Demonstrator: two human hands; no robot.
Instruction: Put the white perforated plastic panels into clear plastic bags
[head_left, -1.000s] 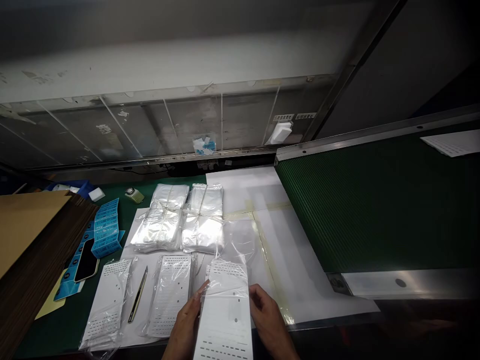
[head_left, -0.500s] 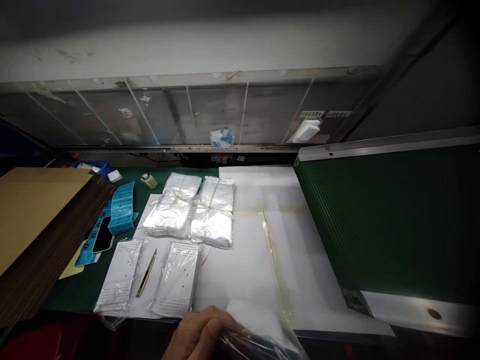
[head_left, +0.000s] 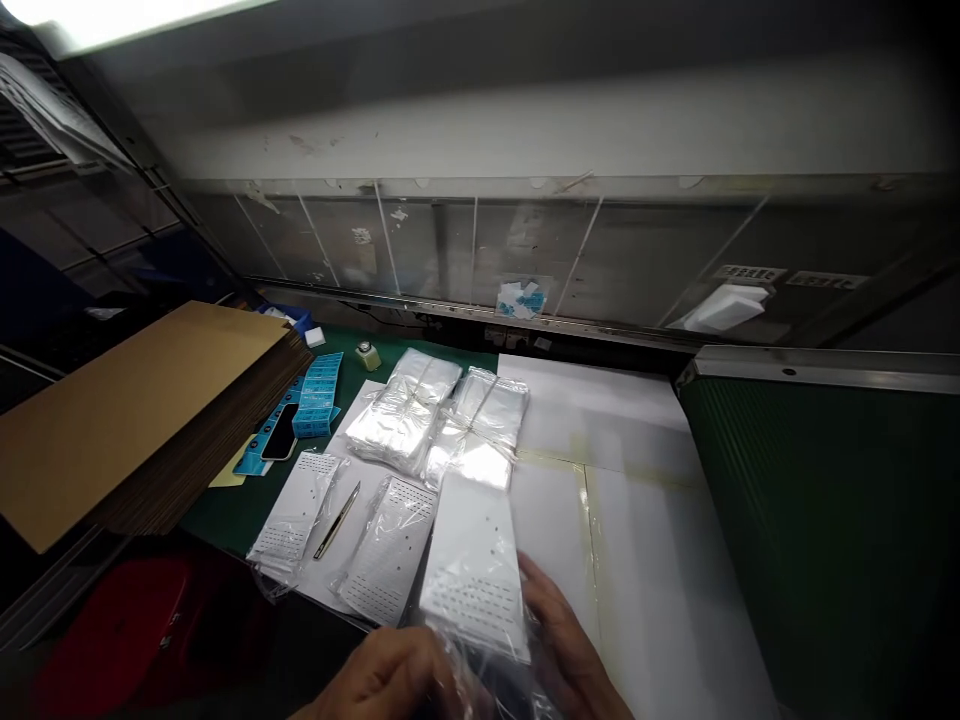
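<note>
Head view, bagged white stack point(head_left: 475, 560), long axis running away from person

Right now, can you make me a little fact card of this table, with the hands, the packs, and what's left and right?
Left hand: blurred, at the clear plastic by the pack's near end
Right hand: against the pack's right edge, fingers partly hidden
Pack between hands: white pack with rows of dashes
Other packs: left wrapped pack, middle wrapped pack
Between those: slim pointed tool
Behind: two tied clear bundles
Far left: cardboard stack
Far right: green ribbed surface
</note>
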